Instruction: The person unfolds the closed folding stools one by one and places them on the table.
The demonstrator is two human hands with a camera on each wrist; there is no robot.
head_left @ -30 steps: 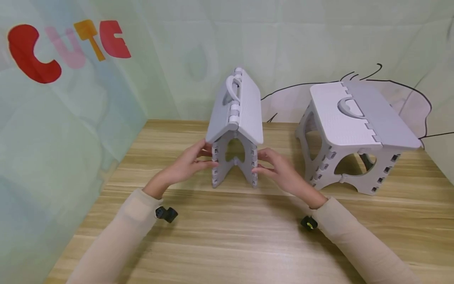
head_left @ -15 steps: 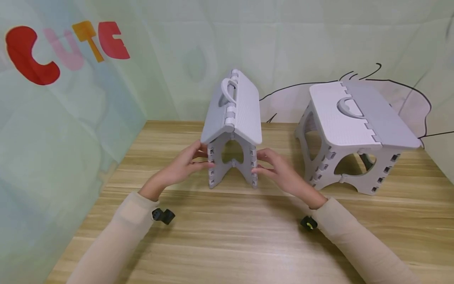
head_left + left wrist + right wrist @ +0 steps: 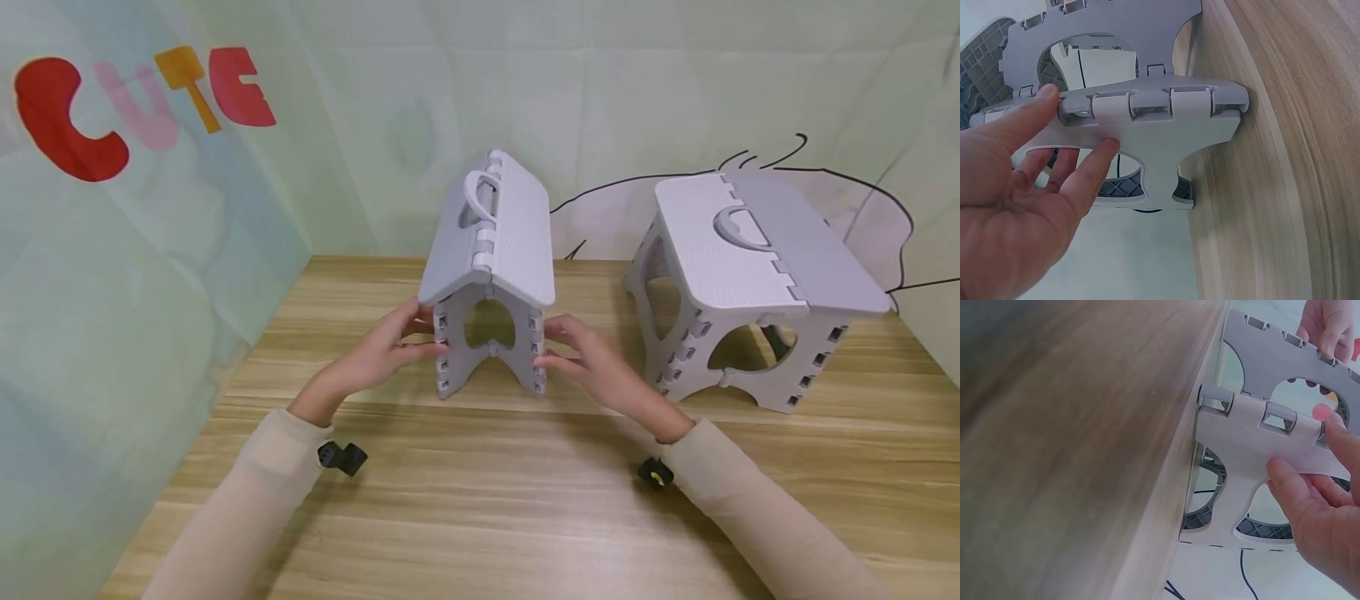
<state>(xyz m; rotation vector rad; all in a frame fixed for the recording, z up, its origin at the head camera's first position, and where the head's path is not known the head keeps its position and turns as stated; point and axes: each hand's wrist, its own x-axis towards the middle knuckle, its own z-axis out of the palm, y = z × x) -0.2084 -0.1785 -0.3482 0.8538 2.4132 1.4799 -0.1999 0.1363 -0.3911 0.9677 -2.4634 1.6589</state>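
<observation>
A grey-and-white folding stool (image 3: 525, 242) stands half unfolded in the middle of the table, its seat peaked like a roof with a loop handle at the ridge. My left hand (image 3: 375, 354) grips its left leg panel. In the left wrist view, the thumb lies on the hinged edge of that leg panel (image 3: 1160, 134) and some fingers reach into its cut-out. On the other side, my right hand (image 3: 600, 371) holds the right leg panel; the right wrist view has its thumb on the hinged edge (image 3: 1279, 419) and fingers at the opening. The fingertips behind the panels are partly hidden.
A second folding stool (image 3: 750, 250), fully unfolded with a flat seat, stands to the right. Beneath both is a wood-grain table (image 3: 480, 500). A pale printed cloth (image 3: 375, 125) hangs behind and at the left, right up against the table's back edge.
The stool's leg panels have spread further apart and its peaked seat has flattened slightly. My left hand has moved left with its panel; the right hand has stayed nearly still.
</observation>
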